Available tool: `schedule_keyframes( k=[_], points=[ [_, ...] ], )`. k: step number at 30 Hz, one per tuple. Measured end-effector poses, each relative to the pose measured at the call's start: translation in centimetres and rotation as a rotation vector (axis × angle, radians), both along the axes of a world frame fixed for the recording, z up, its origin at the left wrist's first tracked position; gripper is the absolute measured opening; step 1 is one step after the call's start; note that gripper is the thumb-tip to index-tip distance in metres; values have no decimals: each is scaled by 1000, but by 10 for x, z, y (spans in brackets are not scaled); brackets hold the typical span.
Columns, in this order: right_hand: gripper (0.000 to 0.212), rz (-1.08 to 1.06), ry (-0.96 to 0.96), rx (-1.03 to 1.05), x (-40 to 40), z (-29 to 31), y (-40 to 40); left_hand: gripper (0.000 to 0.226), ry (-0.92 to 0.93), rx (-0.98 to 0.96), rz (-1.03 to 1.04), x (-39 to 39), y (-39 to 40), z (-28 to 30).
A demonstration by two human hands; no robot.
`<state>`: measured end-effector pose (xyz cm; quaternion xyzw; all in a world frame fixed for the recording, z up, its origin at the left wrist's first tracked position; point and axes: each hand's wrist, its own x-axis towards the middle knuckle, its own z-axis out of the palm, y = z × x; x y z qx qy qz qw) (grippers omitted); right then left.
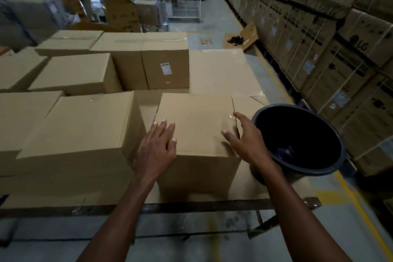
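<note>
Head view: small carton point(197, 121) sits dead centre on the cardboard-covered platform point(191, 207), close to its 6 o'clock edge. Left hand point(156, 147) lies flat on the lid's 8 o'clock corner, fingers straight and together, gripping nothing. Right hand point(244, 138) is at the 4 o'clock corner over the taped seam, fingers spread; can't tell if it touches.

Risks: with flat palms only, a pull toward 6 could slide the carton off the edge. Glossy tape could make the right fingers slip. Black bucket point(302, 125) is just beside at 3 o'clock and the right forearm could knock it. Big carton point(85, 125) at 9 could pinch the left fingers.
</note>
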<state>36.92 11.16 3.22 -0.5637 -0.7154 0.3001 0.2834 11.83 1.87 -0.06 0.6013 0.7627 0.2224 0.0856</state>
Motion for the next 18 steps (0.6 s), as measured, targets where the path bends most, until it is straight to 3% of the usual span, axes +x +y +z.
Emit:
schedule_keyframes(
  k=[5,10,15,18],
  points=[
    [95,7,41,-99,-16,-18,-3,68,-103,-1,-37,-11,2,1],
    [93,-27,44,-112,-19,-21,-5,67,-103,12,-22,-14,-4,-3],
    [91,-42,10,-96,-20,-26,3,107,62,-128,-101,-19,-3,0],
    [90,-52,68,-111,-22,-24,6,118,181,-189,-192,-24,0,3]
  ],
)
